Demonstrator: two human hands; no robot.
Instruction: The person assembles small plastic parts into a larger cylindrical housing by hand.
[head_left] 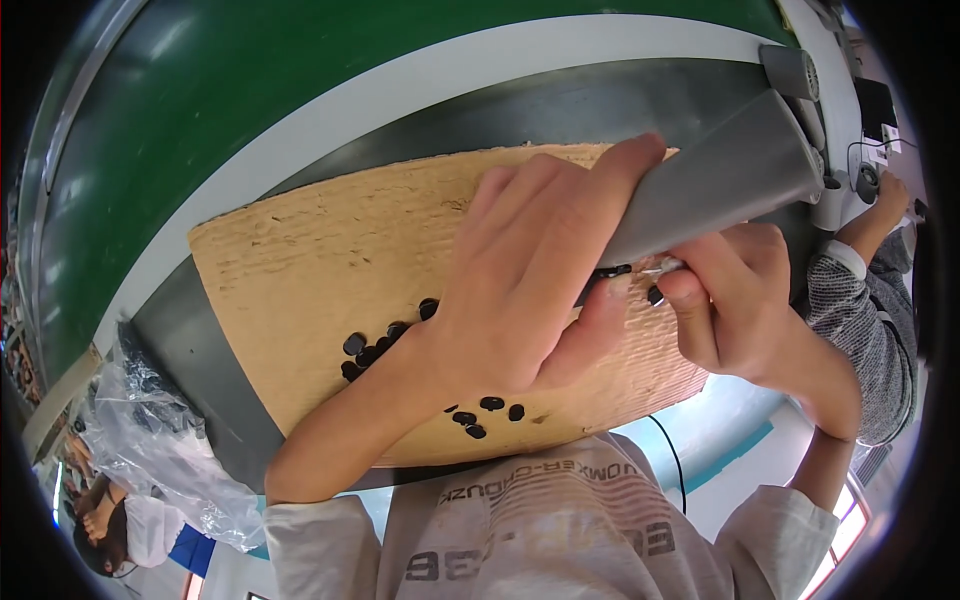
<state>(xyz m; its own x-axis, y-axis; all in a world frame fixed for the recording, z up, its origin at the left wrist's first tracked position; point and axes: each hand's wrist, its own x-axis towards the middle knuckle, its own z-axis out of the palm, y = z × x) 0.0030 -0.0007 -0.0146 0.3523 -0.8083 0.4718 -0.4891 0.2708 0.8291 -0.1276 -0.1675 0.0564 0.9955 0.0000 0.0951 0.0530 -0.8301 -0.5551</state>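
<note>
My left hand point(540, 260) is wrapped around a smooth grey tube-shaped housing point(725, 175), which lies slanted with its wide end toward the upper right. The left thumb presses by a black part at the housing's lower edge. Close beside that thumb, my right hand point(735, 295) is closed in a pinch on a small shiny piece point(662, 265), too small to name. A small black cap-like piece point(655, 296) sits just under the right fingers. More small black pieces point(372, 352) lie in a cluster on the cardboard sheet point(320, 250), partly hidden by my left forearm; several others point(492, 403) lie nearer to me.
Similar grey housings point(790, 72) lie at the far right. A clear plastic bag point(170, 440) hangs by the left table edge. Beyond the grey table runs a green surface point(330, 60) with a pale border. Another person point(865, 300) works at the right; someone else point(120, 520) is at lower left.
</note>
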